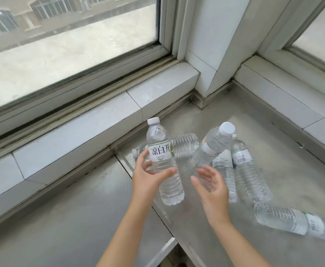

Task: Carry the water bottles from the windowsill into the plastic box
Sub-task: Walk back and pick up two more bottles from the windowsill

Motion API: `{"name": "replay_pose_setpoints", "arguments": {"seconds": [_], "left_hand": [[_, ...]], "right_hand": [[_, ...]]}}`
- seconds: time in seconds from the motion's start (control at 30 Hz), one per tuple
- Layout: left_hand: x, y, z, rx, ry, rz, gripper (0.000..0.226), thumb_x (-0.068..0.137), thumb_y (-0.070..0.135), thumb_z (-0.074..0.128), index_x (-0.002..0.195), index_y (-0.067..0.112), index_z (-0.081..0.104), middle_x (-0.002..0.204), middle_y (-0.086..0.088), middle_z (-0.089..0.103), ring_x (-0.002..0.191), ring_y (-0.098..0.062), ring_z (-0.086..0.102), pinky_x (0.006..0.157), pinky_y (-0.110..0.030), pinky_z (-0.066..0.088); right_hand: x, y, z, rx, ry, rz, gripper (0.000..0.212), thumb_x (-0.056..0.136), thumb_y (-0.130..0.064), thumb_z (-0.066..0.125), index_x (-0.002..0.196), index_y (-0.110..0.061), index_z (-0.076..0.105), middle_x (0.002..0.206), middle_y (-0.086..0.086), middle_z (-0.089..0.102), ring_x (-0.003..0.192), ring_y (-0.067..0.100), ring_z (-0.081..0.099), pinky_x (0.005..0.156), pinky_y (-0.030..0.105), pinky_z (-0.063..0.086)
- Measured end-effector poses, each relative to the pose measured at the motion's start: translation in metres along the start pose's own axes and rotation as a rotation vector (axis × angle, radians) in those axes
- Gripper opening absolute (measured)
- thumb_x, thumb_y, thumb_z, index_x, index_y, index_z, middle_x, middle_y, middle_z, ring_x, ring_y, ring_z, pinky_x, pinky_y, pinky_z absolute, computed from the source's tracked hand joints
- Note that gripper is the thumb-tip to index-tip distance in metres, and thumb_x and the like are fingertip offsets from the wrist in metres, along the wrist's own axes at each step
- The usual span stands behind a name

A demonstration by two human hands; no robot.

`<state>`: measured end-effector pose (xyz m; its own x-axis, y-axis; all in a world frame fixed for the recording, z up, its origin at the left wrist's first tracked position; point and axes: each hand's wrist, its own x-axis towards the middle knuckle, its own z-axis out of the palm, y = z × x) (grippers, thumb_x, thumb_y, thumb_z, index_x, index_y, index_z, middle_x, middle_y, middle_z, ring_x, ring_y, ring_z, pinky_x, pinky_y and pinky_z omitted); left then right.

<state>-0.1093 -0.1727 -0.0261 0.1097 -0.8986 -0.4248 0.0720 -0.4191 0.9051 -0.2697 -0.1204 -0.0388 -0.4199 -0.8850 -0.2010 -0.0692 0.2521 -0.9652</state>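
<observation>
Gripping an upright water bottle (162, 160) with left hand (148, 180) fingers wrapped round it, right hand (211, 187) fingers spread apart beside it

The bottle (163, 162) in my left hand (148, 178) has a white label (160, 152) with three big dark signs on it, 凉白开, and under them are some tiny lines that are too small for me to read. To the right, a bottle lying on the sill (244, 170) has a white label with a black barcode (241, 160) and small print above it that I cannot make out. The near bottle on the far right (296, 221) has a barcode (315, 227) on its label too, but it is too blurry to read.
</observation>
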Motion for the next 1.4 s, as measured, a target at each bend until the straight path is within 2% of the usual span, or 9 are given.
{"name": "replay_pose_setpoints", "arguments": {"seconds": [0.13,0.33,0.47,0.6,0.8,0.9,1.03,1.23,1.4], "left_hand": [[0.0,0.006,0.015,0.085,-0.062,0.039,0.096,0.052,0.02,0.096,0.133,0.039,0.048,0.114,0.005,0.065,0.092,-0.011,0.07,0.084,-0.035,0.056],[-0.006,0.004,0.027,0.075,-0.055,0.014,0.091,0.052,0.014,0.096,0.123,0.045,0.048,0.115,0.002,0.066,0.092,-0.013,0.071,0.075,-0.027,0.052],[-0.01,0.005,0.027,0.067,-0.043,0.018,0.088,0.056,0.006,0.092,0.122,0.042,0.048,0.114,0.002,0.065,0.086,-0.009,0.071,0.068,-0.021,0.05],[-0.012,0.007,0.028,0.076,-0.035,0.025,0.084,0.057,0.005,0.091,0.116,0.045,0.048,0.111,0.002,0.067,0.079,-0.003,0.071,0.065,-0.018,0.049],[-0.016,0.009,0.027,0.051,-0.022,0.025,0.079,0.057,0.007,0.092,0.108,0.051,0.05,0.11,0.006,0.068,0.082,-0.004,0.072,0.066,-0.019,0.05],[-0.018,0.008,0.022,0.034,-0.017,0.022,0.081,0.057,0.009,0.092,0.116,0.047,0.053,0.112,0.006,0.068,0.084,-0.006,0.072,0.068,-0.021,0.051],[-0.023,0.012,0.012,0.017,-0.006,0.021,0.097,0.054,0.011,0.094,0.136,0.034,0.048,0.115,0.003,0.068,0.088,-0.007,0.072,0.074,-0.026,0.052],[-0.037,0.024,-0.003,0.021,0.002,0.051,0.088,0.052,0.015,0.095,0.124,0.045,0.053,0.11,0.007,0.07,0.089,-0.011,0.072,0.073,-0.027,0.051],[-0.056,0.036,-0.015,0.035,-0.001,0.096,0.082,0.052,0.014,0.096,0.102,0.064,0.053,0.108,0.01,0.07,0.09,-0.011,0.071,0.074,-0.029,0.052]], "right_hand": [[0.02,-0.002,-0.027,0.005,0.208,-0.072,0.066,0.074,-0.006,0.078,0.126,-0.029,0.045,0.126,-0.002,0.056,0.116,0.013,0.054,0.106,0.043,0.04],[0.081,-0.011,-0.052,-0.283,-0.185,-0.154,0.106,0.065,-0.011,0.086,0.146,-0.033,0.022,0.147,-0.013,0.032,0.127,-0.002,0.036,0.101,0.017,0.027],[0.112,-0.026,-0.062,-0.291,-0.401,-0.112,0.097,0.069,-0.003,0.081,0.14,-0.038,0.024,0.145,-0.009,0.036,0.128,0.005,0.037,0.096,0.004,0.027],[0.119,-0.014,-0.056,-0.265,-0.431,-0.098,0.085,0.064,-0.019,0.082,0.135,-0.029,0.037,0.132,-0.003,0.051,0.126,0.015,0.047,0.109,0.041,0.036],[0.116,-0.004,-0.049,-0.163,-0.332,-0.118,0.082,0.061,-0.007,0.087,0.124,-0.038,0.045,0.128,-0.01,0.057,0.123,0.008,0.051,0.108,0.043,0.038],[0.106,-0.007,-0.043,-0.137,-0.21,-0.128,0.08,0.058,-0.001,0.088,0.118,-0.037,0.05,0.121,-0.008,0.062,0.115,0.004,0.058,0.104,0.038,0.044],[0.088,-0.017,-0.04,-0.08,-0.146,-0.133,0.073,0.055,0.0,0.089,0.118,-0.017,0.056,0.112,0.0,0.067,0.105,0.011,0.064,0.097,0.037,0.05],[0.05,-0.051,-0.044,-0.03,-0.131,-0.12,0.064,0.058,-0.002,0.088,0.113,-0.021,0.06,0.104,0.003,0.068,0.083,-0.002,0.067,0.07,0.013,0.051],[0.015,-0.08,-0.049,-0.012,-0.158,-0.132,0.056,0.061,-0.007,0.087,0.108,-0.024,0.062,0.101,0.002,0.069,0.081,0.007,0.07,0.069,0.021,0.054]]}}
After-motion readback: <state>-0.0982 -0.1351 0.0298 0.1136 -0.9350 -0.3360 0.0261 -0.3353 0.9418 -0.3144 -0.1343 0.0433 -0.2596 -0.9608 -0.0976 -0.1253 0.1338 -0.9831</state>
